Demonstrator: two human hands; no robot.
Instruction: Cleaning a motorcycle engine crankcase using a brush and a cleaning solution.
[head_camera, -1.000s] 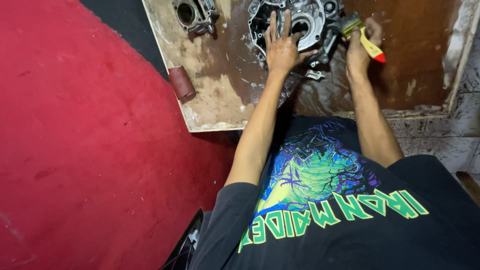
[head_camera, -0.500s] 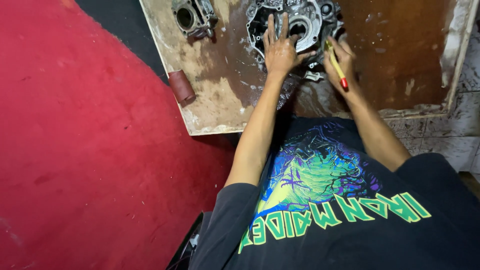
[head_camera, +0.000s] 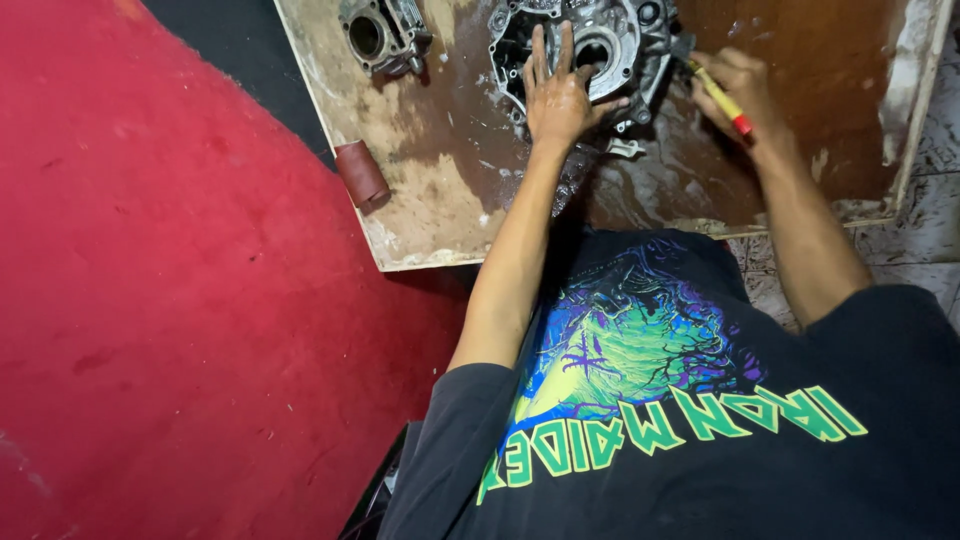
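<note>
Grey cast-metal engine casing (head_camera: 600, 50) lies on the wet, stained wooden board (head_camera: 440, 190), under the left hand (head_camera: 555, 95), which presses flat on it with fingers spread, gripping nothing. Just right of the casing, the right hand (head_camera: 740, 85) is closed around a yellow-handled brush (head_camera: 722, 97) at its edge. Grime remains, so I judge cleaning unfinished.

Engine case (head_camera: 600, 45): top cut off by the frame edge, and its lower left is hidden under the left hand (head_camera: 558, 95). Brush (head_camera: 718, 92) right of the case: handle mostly buried in the right hand (head_camera: 745, 90), bristle end too dark and small to make out. Cylinder part (head_camera: 382, 35) left of the case also clipped at the top edge.
</note>
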